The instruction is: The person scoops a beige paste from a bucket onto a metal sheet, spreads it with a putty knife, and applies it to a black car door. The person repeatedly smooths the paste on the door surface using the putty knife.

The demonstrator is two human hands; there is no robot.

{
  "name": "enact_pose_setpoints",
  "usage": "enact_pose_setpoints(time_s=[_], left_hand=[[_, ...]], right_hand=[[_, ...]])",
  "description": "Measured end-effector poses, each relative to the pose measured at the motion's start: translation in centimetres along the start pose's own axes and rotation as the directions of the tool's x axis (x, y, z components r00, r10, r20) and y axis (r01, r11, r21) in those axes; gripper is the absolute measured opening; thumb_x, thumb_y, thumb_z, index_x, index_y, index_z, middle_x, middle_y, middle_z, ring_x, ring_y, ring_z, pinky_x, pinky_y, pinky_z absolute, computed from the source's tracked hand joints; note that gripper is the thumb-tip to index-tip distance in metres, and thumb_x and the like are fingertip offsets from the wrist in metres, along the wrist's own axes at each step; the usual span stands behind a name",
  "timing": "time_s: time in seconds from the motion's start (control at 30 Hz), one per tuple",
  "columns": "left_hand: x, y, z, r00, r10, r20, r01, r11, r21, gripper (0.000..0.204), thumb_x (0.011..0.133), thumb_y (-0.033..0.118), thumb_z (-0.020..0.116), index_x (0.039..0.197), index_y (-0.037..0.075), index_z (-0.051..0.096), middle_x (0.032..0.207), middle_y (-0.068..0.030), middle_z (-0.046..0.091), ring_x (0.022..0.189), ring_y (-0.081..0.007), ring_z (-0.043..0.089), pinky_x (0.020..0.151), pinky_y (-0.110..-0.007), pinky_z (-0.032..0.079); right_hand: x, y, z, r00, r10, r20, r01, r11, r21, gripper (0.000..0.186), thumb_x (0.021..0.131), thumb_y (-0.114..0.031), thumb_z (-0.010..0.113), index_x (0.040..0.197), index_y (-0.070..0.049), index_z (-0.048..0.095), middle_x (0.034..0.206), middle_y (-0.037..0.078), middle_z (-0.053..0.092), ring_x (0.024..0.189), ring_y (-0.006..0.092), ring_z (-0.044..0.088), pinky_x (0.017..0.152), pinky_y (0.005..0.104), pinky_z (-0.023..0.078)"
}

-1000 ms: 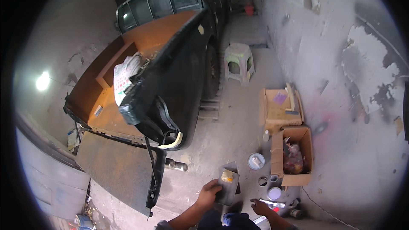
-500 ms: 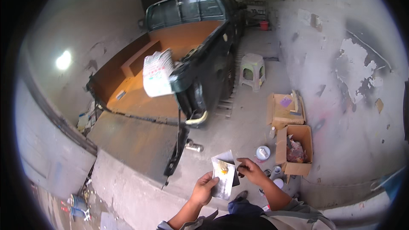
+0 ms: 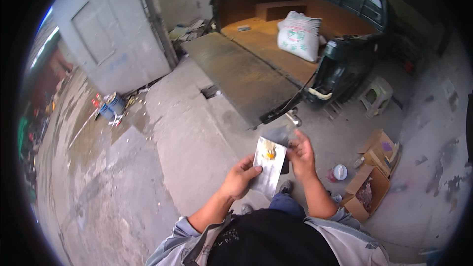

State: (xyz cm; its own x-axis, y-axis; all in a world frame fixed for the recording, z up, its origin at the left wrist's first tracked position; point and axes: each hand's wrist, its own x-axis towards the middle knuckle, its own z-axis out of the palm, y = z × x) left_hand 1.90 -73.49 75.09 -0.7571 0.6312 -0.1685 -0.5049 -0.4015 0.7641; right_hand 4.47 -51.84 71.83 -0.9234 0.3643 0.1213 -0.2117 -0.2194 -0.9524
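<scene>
The left hand (image 3: 240, 177) is closed in a flat pinch, thumb on top, on the left edge of a silver-grey, rectangular flat plate (image 3: 269, 173). The plate is in front of the torso, tilted, face up. Its upper part carries a yellow-orange dab of paste (image 3: 269, 154). The right hand (image 3: 302, 156) is at the plate's right side, fingers partly bent; whether it grips the dark grey, thin flat sheet (image 3: 277, 133) behind the plate cannot be told (that sheet is blurred).

Handling: the plate should be light and fairly stiff. The paste is probably soft and liable to smear; keep the face level and hold the bare lower edges, clear of the dab. Smooth faces may prove slippery. The dark sheet and the right hand crowd the upper right edge, so the lower left is the freer grip.

Beyond the hands, the brown-grey flat lowered tailgate (image 3: 241, 76) limits forward movement. Behind it, a white printed woven sack (image 3: 299, 37) rests in the rust-brown metal truck bed (image 3: 256, 39). To the right, on the floor, are a round white-topped tin (image 3: 340, 172) and an open brown cardboard box (image 3: 354, 206), both potential foot obstacles.
</scene>
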Motion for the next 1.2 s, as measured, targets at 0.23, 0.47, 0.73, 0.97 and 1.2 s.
enact_pose_setpoints(time_s=[0.23,0.47,0.73,0.97,1.2], left_hand=[[-3.0,2.3,-3.9,0.932,0.265,-0.246,-0.293,0.952,-0.084,0.048,0.089,-0.001,0.063,0.134,0.004,0.047,0.118,-0.0095,0.064,0.106,-0.0198,0.062,0.098,-0.038,0.047],[-2.6,1.4,-3.6,0.904,0.332,-0.27,-0.372,0.922,-0.11,0.055,0.09,-0.003,0.059,0.141,0.005,0.038,0.122,-0.0098,0.061,0.112,-0.02,0.059,0.099,-0.04,0.046],[-1.1,1.4,-1.8,0.883,0.403,-0.239,-0.437,0.893,-0.11,0.058,0.092,-0.005,0.055,0.144,0.005,0.034,0.125,-0.011,0.059,0.113,-0.0206,0.059,0.099,-0.039,0.047],[-0.2,-0.3,-1.2,0.894,0.445,-0.054,-0.448,0.891,-0.072,0.05,0.098,0.002,0.053,0.146,0.004,0.037,0.134,-0.0101,0.055,0.121,-0.0206,0.054,0.104,-0.038,0.044],[0.3,0.2,-2.2,0.914,0.403,0.047,-0.398,0.913,-0.088,0.051,0.101,0.009,0.049,0.15,0.008,0.033,0.143,-0.0114,0.048,0.129,-0.0255,0.05,0.107,-0.045,0.042]], right_hand=[[0.4,-2.3,0.8,0.998,0.028,0.065,-0.046,0.953,0.301,0.059,0.087,0.005,0.054,0.143,-0.008,0.04,0.118,0.01,0.056,0.108,0.017,0.057,0.093,0.0302,0.048],[-4.2,-2.3,2.1,0.956,0.061,0.287,-0.088,0.993,0.083,0.062,0.086,0.0,0.065,0.142,-0.005,0.04,0.117,0.009,0.055,0.101,0.0143,0.06,0.087,0.0264,0.049],[-5.9,-3.0,1.8,0.968,0.095,0.234,-0.085,0.995,-0.053,0.059,0.087,0.003,0.064,0.141,-0.005,0.042,0.117,0.009,0.054,0.098,0.0119,0.059,0.084,0.0248,0.048],[-3.6,-4.6,2.9,0.98,0.116,0.16,-0.091,0.984,-0.156,0.06,0.086,-0.001,0.068,0.141,-0.006,0.043,0.117,0.01,0.053,0.095,0.0111,0.056,0.084,0.0258,0.048],[-3.4,-3.2,1.8,0.966,0.141,0.218,-0.101,0.978,-0.184,0.062,0.086,-0.003,0.069,0.141,-0.004,0.041,0.119,0.013,0.055,0.1,0.0132,0.058,0.088,0.0273,0.048]])
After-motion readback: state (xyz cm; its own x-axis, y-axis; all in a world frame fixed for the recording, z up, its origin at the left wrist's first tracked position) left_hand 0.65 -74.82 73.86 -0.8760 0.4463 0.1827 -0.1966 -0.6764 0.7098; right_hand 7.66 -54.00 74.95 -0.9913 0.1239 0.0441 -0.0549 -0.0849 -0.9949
